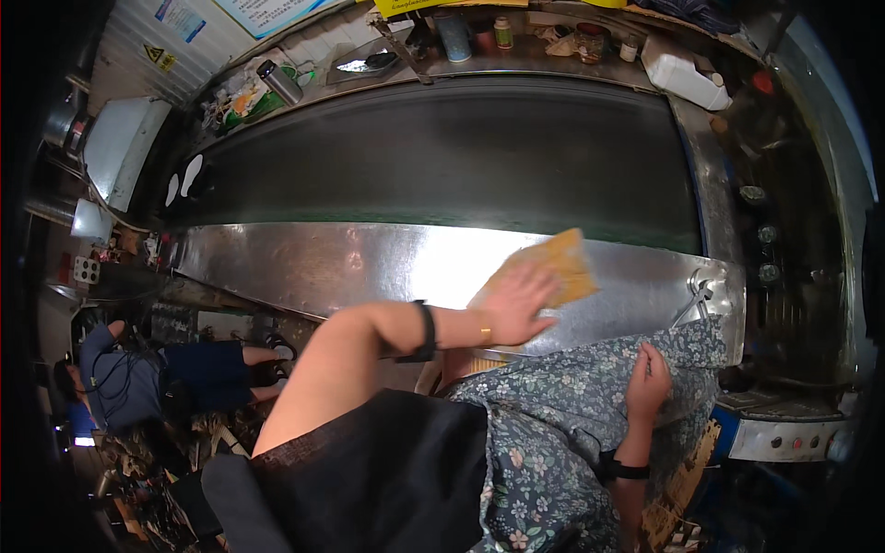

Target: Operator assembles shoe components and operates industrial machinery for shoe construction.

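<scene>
My left hand (524,302) lies flat with its fingers stretched out on a yellow-brown flat piece (570,263), perhaps a cloth or sheet; motion blurs it. Beneath the piece is a shiny metal ledge (369,263) along the near side of a dark conveyor belt (442,157). In front of my flowered apron (553,442), my right hand (648,382) is closed with its fingers curled. What it holds, if anything, is too small to name. A metal wrench (699,300) rests on the ledge's right end, beyond the right hand.
Two white sole-shaped pieces (191,175) lie on the belt's left end. A thermos (279,83), a tumbler (453,37) and a white jug (684,74) stand along the far shelf. Another person (138,373) is at the left. A machine panel with buttons (784,441) stands at the lower right.
</scene>
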Demonstrator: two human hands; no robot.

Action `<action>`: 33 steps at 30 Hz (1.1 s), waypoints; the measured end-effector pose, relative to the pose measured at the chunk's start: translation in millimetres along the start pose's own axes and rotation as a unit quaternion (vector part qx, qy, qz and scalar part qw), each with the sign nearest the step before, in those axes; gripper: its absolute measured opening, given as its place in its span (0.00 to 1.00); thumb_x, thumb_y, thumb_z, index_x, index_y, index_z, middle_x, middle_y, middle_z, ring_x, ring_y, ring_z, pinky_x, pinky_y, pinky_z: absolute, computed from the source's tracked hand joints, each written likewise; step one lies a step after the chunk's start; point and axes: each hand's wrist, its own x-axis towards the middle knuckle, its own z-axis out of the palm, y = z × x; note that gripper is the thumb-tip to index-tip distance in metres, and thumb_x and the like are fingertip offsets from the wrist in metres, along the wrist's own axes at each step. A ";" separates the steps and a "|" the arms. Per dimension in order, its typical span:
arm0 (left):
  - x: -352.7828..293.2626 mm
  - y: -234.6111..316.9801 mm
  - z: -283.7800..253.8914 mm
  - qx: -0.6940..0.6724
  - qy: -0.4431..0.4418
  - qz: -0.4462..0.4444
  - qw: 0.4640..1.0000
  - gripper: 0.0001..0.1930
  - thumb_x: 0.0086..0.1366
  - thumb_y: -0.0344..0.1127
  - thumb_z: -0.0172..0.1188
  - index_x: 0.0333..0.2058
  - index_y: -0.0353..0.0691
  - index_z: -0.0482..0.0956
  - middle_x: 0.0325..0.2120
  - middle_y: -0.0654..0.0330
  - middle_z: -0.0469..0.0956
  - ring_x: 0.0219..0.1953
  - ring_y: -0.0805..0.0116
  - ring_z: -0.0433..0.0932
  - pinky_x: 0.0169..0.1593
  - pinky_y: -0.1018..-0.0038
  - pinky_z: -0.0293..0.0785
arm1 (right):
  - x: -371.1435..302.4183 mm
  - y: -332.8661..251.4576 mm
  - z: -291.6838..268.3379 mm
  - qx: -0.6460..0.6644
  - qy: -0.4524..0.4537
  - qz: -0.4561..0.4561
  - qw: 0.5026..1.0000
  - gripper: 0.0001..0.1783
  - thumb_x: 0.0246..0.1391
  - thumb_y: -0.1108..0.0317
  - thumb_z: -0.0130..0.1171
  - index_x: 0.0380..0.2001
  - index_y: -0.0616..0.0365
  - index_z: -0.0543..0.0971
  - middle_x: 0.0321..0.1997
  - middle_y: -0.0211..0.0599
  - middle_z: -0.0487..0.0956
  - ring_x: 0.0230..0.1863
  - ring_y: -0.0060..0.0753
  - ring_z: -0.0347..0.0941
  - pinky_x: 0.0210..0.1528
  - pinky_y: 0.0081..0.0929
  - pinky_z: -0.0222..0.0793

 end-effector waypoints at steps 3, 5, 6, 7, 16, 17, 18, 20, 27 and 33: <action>74.6 62.1 14.8 -0.081 -0.027 0.089 0.992 0.33 0.66 0.56 0.52 0.64 0.42 0.64 0.68 0.49 0.57 0.71 0.42 0.50 0.71 0.48 0.46 | -3.6 -2.2 -2.4 -0.055 0.009 -0.022 0.998 0.09 0.60 0.72 0.54 0.39 0.65 0.81 0.36 0.49 0.81 0.37 0.50 0.78 0.40 0.37 0.73; 114.9 98.9 19.4 -0.093 -0.060 0.132 0.985 0.30 0.64 0.54 0.54 0.60 0.42 0.69 0.66 0.49 0.60 0.70 0.43 0.52 0.71 0.49 0.47 | -5.0 -3.4 -4.1 -0.059 0.005 -0.022 0.998 0.09 0.60 0.72 0.54 0.39 0.65 0.81 0.36 0.50 0.81 0.37 0.50 0.78 0.40 0.38 0.73; 135.7 116.5 22.7 -0.089 -0.116 0.127 0.981 0.29 0.63 0.52 0.55 0.58 0.42 0.73 0.65 0.49 0.62 0.69 0.44 0.53 0.70 0.50 0.48 | -5.4 -3.4 -4.6 -0.050 0.004 -0.018 0.999 0.09 0.60 0.73 0.54 0.39 0.65 0.81 0.35 0.50 0.81 0.37 0.51 0.79 0.40 0.38 0.73; 150.1 125.7 27.4 -0.102 -0.130 0.132 0.978 0.29 0.63 0.52 0.55 0.58 0.42 0.73 0.65 0.49 0.62 0.69 0.44 0.53 0.70 0.50 0.48 | -5.6 -3.0 -4.9 -0.063 0.005 -0.017 0.998 0.09 0.60 0.73 0.54 0.39 0.65 0.81 0.35 0.50 0.81 0.37 0.51 0.79 0.40 0.38 0.73; 90.2 33.9 56.0 -0.130 0.067 0.179 0.973 0.22 0.64 0.46 0.52 0.52 0.43 0.78 0.62 0.51 0.68 0.65 0.49 0.63 0.70 0.53 0.51 | -9.3 10.6 -5.1 -0.120 -0.007 -0.003 0.993 0.09 0.58 0.72 0.56 0.40 0.65 0.81 0.38 0.51 0.82 0.39 0.51 0.80 0.42 0.38 0.74; 65.2 5.7 45.3 -0.123 0.094 0.174 0.972 0.22 0.63 0.45 0.53 0.52 0.44 0.78 0.62 0.52 0.68 0.65 0.50 0.63 0.70 0.54 0.52 | -10.1 12.3 -4.4 -0.106 0.010 -0.010 0.994 0.09 0.58 0.73 0.57 0.40 0.65 0.81 0.37 0.50 0.82 0.38 0.50 0.80 0.41 0.37 0.74; 39.4 -26.3 30.6 -0.081 0.070 0.153 0.982 0.22 0.61 0.43 0.55 0.52 0.43 0.78 0.60 0.52 0.70 0.64 0.52 0.65 0.69 0.54 0.55 | -10.0 13.5 -4.1 -0.108 -0.001 -0.008 0.994 0.09 0.58 0.73 0.57 0.40 0.65 0.81 0.37 0.50 0.82 0.38 0.50 0.80 0.41 0.37 0.74; -21.8 -100.7 -6.7 -0.063 0.113 0.104 0.986 0.23 0.57 0.38 0.59 0.52 0.41 0.77 0.58 0.51 0.72 0.63 0.52 0.66 0.67 0.54 0.58 | -10.0 15.0 -3.5 -0.099 0.007 -0.010 0.995 0.08 0.59 0.73 0.57 0.40 0.64 0.81 0.37 0.48 0.82 0.37 0.48 0.79 0.40 0.36 0.74; -242.9 -321.2 -91.9 0.014 0.181 -0.629 0.756 0.28 0.72 0.50 0.38 0.60 0.35 0.70 0.61 0.43 0.67 0.64 0.45 0.63 0.68 0.58 0.55 | -1.0 12.8 3.3 -0.111 -0.010 -0.026 0.993 0.07 0.60 0.74 0.57 0.40 0.63 0.81 0.38 0.46 0.82 0.38 0.46 0.80 0.39 0.34 0.74; -207.9 -278.1 -70.0 0.155 0.133 -0.608 0.767 0.31 0.72 0.52 0.35 0.62 0.36 0.67 0.63 0.43 0.65 0.64 0.41 0.63 0.68 0.59 0.55 | 1.5 11.2 4.4 -0.109 0.012 0.000 0.994 0.08 0.59 0.72 0.58 0.40 0.60 0.82 0.39 0.46 0.82 0.39 0.47 0.79 0.43 0.36 0.74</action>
